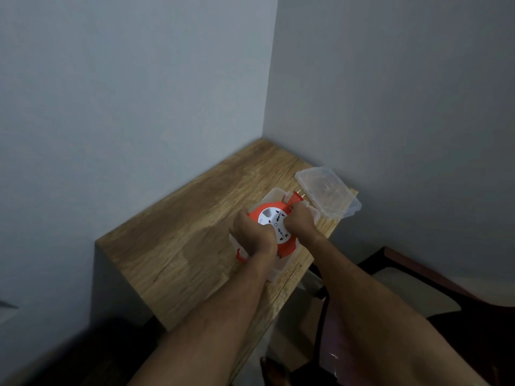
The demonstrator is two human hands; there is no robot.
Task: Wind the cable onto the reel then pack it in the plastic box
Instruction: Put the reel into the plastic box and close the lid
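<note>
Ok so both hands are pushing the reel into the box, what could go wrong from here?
1. The box sits near the table's right edge; pressing on the reel with the left hand and right hand could slide it off.
2. The lid overhangs the edge and could get knocked off.
3. The orange plug sticks past the rim, so the lid may not close.

Both bare forearms reach forward and slightly inward from the bottom of the view, sleeves absent, converging near the middle. The left hand (252, 232) is curled into a closed grip, knuckles up, wrist bent slightly down, fingers wrapped over the near-left rim of the round orange-and-white plastic cable reel (274, 228). The right hand (301, 220) is likewise fisted, clasping the reel's far-right side, thumb tucked toward the centre.
</note>
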